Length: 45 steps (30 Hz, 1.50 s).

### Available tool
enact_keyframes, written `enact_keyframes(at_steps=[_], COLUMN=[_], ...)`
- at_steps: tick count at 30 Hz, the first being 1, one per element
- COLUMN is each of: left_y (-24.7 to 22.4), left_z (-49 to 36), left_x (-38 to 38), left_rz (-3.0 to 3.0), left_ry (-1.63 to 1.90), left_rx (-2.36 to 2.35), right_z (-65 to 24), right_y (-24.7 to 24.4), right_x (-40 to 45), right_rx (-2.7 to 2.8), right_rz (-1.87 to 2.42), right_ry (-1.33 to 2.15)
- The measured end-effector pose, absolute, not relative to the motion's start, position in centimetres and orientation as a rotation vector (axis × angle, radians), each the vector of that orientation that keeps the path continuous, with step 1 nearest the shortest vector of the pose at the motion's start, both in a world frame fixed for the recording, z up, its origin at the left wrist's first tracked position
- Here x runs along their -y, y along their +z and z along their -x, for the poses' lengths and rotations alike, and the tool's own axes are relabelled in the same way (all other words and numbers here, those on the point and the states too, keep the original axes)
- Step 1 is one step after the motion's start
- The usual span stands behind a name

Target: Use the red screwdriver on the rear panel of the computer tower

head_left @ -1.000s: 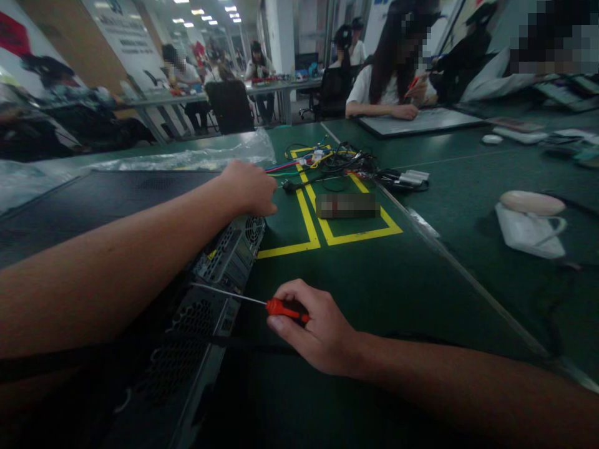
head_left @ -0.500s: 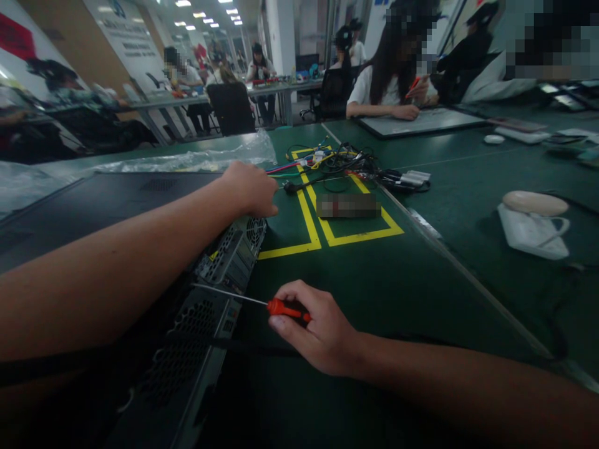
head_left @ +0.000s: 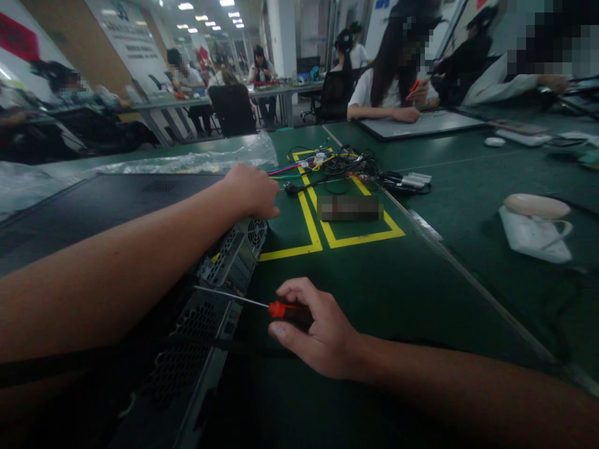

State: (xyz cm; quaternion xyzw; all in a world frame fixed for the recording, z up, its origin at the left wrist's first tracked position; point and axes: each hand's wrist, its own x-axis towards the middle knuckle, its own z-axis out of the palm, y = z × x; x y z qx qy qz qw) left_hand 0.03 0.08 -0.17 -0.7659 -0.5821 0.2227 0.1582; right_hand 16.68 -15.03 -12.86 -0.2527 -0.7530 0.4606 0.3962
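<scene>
Screwdriver (head_left: 277,310) is pointing left from the near middle to the computer case (head_left: 121,194) on the worktop (head_left: 355,268). The right hand (head_left: 325,333) is slackening around its handle — thumb and forefinger parting — so the grip is probably being reset. The left hand (head_left: 248,191) is resting over the computer case's far right corner; whether gripping, I cannot tell.

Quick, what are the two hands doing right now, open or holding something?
Left hand: curled at the computer case's edge; whether it grips cannot be told.
Right hand: holding a screwdriver.
</scene>
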Motion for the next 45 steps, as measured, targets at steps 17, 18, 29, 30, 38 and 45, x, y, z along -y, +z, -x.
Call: enact_keyframes(at_steps=[17,18,29,30,38,45], left_y=[-0.21,-0.25,-0.26,-0.27,-0.17,-0.12], left_z=[0.13,0.16,0.15,0.14,0.03,0.10], left_x=[-0.38,-0.43,-0.52,-0.48,-0.29,-0.34], left_rz=[2.220,2.226,2.221,2.223,2.217,2.242], left_ry=[0.656,0.648,0.640,0.644,0.638,0.583], left_rx=[1.700,1.710,1.703,1.687,1.713,1.745], right_z=[-16.58,-16.59,-16.58,-16.59,-16.76,-16.70], right_y=[-12.87,-12.85,-12.76,-12.72,-12.28,-12.36], right_x=[15.20,15.21,15.23,15.24,15.11,15.15], right_rx=[1.887,1.887,1.907,1.908,1.957,1.955], right_rz=[0.655,0.655,0.659,0.662,0.654,0.647], right_ry=[1.174,1.173,1.176,1.180,1.124,1.117])
